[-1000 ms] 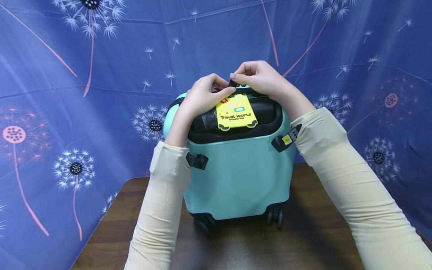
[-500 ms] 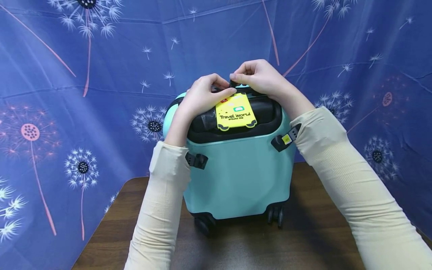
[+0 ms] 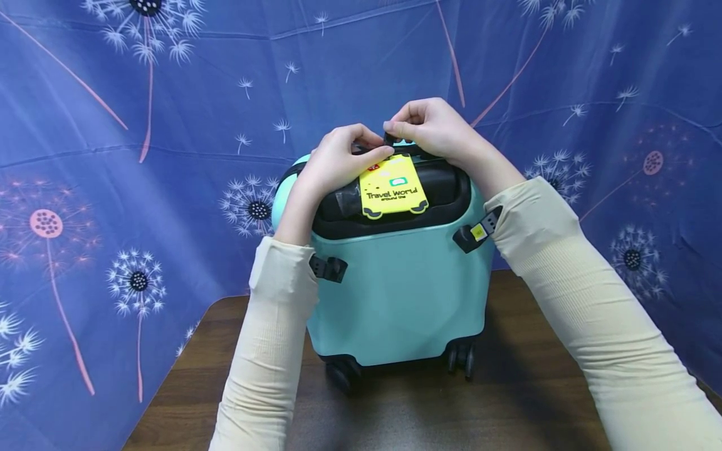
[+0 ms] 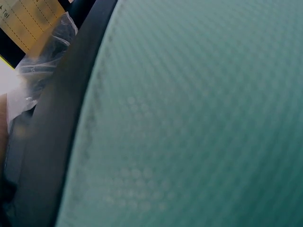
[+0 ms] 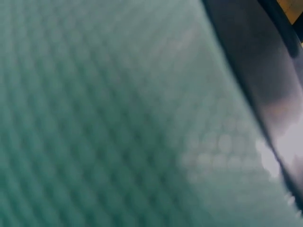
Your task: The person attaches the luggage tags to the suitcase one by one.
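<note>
A small turquoise suitcase (image 3: pixel 395 300) stands upright, its black top handle (image 3: pixel 444 185) facing me. A yellow luggage tag (image 3: pixel 393 195) printed "Travel World" lies against this handle. My left hand (image 3: pixel 336 160) pinches the tag's top end, its thumb pressed right at the upper edge. Just right of it and a little higher, my right hand (image 3: pixel 437 128) pinches the black strap (image 3: pixel 388 139) of the tag between thumb and index finger. In the left wrist view the lined back of the luggage tag (image 4: pixel 33 21) shows beside clear plastic wrap (image 4: pixel 49 54); neither hand's fingertips show there.
The suitcase's black wheels (image 3: pixel 461 358) rest on a dark brown wooden table (image 3: pixel 445 413). Behind hangs a blue cloth (image 3: pixel 350 69) with dandelion prints. Black wrist-camera mounts (image 3: pixel 329 269) sit at both cuffs, close to the suitcase's front.
The right hand has risen very slightly with the strap end. The left hand and the luggage tag stay nearly where they were.
</note>
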Demonstrator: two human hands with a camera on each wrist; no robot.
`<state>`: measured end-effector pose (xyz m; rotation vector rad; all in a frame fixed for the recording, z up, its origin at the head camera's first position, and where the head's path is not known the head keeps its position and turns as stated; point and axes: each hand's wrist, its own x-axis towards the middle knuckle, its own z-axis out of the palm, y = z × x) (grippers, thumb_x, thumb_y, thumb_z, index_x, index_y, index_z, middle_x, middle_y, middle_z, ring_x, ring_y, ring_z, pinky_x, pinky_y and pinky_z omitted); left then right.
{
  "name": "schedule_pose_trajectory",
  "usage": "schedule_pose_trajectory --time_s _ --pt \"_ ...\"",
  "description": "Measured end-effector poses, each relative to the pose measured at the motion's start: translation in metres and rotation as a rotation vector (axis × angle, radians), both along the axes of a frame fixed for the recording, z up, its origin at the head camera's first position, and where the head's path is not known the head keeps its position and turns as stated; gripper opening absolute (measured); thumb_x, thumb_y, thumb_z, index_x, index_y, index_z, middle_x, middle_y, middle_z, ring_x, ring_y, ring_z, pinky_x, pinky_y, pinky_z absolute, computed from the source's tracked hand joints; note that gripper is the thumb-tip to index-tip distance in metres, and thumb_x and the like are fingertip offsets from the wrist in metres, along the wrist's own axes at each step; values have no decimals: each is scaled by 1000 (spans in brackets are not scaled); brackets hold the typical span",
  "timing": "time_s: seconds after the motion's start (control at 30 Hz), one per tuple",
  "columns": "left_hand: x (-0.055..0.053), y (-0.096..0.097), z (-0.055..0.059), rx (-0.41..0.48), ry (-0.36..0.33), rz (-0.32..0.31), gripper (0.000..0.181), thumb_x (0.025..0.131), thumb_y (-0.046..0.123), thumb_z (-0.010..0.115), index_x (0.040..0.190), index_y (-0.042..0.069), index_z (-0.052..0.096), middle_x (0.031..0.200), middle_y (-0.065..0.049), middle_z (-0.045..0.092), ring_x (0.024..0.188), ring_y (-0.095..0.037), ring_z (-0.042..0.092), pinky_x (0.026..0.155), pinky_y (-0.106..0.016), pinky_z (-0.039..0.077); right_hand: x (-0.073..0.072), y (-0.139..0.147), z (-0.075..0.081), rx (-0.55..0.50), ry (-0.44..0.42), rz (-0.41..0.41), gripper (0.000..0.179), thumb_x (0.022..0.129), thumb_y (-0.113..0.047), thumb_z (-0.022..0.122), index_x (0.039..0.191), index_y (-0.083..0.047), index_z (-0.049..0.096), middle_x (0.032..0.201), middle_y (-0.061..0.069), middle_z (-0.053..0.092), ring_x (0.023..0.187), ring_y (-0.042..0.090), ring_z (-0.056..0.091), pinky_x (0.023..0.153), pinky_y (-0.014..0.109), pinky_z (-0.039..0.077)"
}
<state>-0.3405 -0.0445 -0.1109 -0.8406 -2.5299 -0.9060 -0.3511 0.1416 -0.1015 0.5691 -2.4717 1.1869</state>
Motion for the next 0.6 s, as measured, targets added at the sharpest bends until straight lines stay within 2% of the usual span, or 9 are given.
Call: schedule_pose_trajectory --time_s 0.13,0.33,0.5,0.6 --pt "2 0 0 8 -3 -1 32 89 37 63 112 14 63 108 2 65 96 -9 57 87 -25 43 3 -1 1 -21 2 -2 30 89 -40 61 98 -11 62 80 -3 58 86 18 50 73 27 39" --pt "2 0 0 17 -22 7 35 90 37 62 114 13 61 111 1 64 96 -10 56 86 -25 43 7 -2 2 69 -57 -83 53 87 -58 53 94 -7 66 92 4 57 85 16 46 70 29 36" --pt "2 0 0 47 -26 23 35 87 37 65 111 12 60 107 0 64 92 -9 58 82 -23 45 8 -1 2 8 -70 0 45 89 -51 56 101 -10 69 101 0 60 101 17 47 84 31 37" --pt "2 -1 -1 81 -19 30 35 86 36 67 107 10 57 102 -1 63 90 -9 60 80 -22 45 7 -1 1 -33 -58 44 36 88 -43 61 105 -12 68 99 -4 61 103 15 48 89 31 37"
